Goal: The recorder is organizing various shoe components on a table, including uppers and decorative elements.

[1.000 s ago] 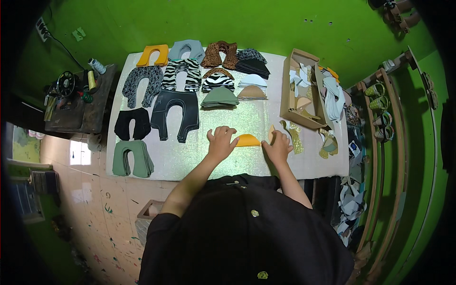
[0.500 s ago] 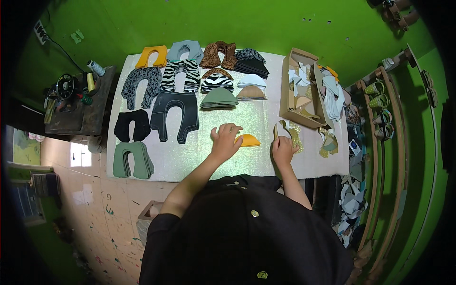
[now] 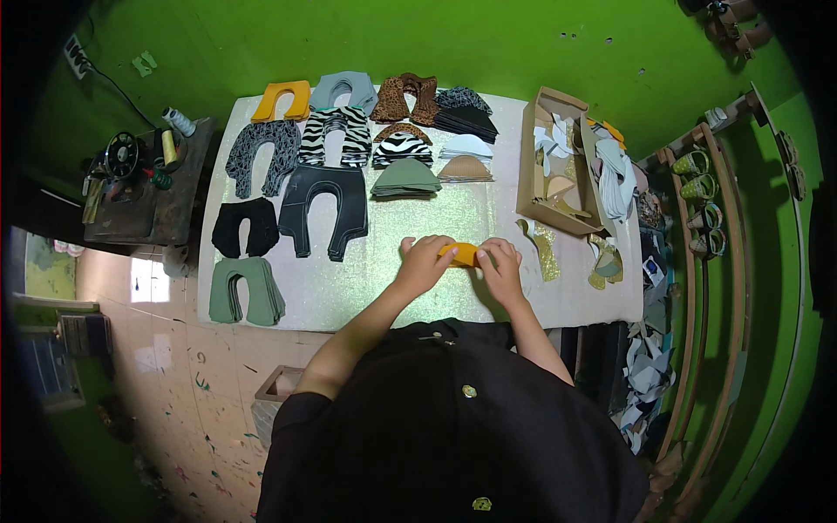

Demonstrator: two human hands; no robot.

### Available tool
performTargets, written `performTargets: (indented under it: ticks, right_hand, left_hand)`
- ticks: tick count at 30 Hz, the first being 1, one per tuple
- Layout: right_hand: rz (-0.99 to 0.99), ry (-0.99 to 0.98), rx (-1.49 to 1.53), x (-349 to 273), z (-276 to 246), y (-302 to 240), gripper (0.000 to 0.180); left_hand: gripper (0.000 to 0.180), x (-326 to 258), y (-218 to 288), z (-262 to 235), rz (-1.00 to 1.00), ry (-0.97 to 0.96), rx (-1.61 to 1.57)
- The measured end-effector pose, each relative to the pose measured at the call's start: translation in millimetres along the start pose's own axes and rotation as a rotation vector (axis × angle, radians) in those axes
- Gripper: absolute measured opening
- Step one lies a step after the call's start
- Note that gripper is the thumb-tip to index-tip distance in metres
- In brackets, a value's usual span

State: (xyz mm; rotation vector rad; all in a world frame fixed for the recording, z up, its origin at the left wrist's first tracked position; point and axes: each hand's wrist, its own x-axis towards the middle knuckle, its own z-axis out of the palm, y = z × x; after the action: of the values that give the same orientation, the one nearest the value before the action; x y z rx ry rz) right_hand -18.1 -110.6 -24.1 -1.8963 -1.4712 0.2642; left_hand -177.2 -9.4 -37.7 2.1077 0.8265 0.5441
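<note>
Between my two hands is a small stack of yellow half-round pieces (image 3: 459, 254), gripped at both ends near the front middle of the table (image 3: 401, 301). My left hand (image 3: 425, 261) closes on its left end, and my right hand (image 3: 500, 268) pinches the right end. Beyond them lies a stack of green half-round pieces (image 3: 406, 179). A brown half-round stack (image 3: 466, 168) and a white one (image 3: 466, 146) are farther back. To the right of my right hand rest gold glittery scraps (image 3: 547, 253).
Black U-shaped pieces (image 3: 323, 205) and green ones (image 3: 245, 292) are stacked at left, with patterned stacks behind. An open cardboard box (image 3: 526, 187) of offcuts stands at right. A sewing machine (image 3: 121, 157) is far left, a wooden shoe rack (image 3: 684, 209) on the right wall.
My right hand has let go of the gold scrap and moved left to the yellow pieces. My left hand has shifted slightly right and closed on them. The yellow stack is now held in both hands.
</note>
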Motion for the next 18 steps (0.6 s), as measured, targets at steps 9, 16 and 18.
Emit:
performTargets:
  ticks: [9, 16, 18]
  right_hand:
    - [0.26, -0.107, -0.057, -4.8, 20.5, 17.6, 0.02]
    - [0.211, -0.118, -0.166, 2.3, 29.0, 17.7, 0.027]
    - [0.158, -0.132, -0.172, 4.2, 27.3, 4.9, 0.035]
  left_hand:
    - [0.023, -10.8, -14.1, 6.1, -0.088, 0.021, 0.122]
    - [0.034, -13.5, -23.5, 8.6, -0.014, 0.034, 0.347]
    - [0.037, -16.2, -21.6, 7.7, -0.005, 0.03, 0.343]
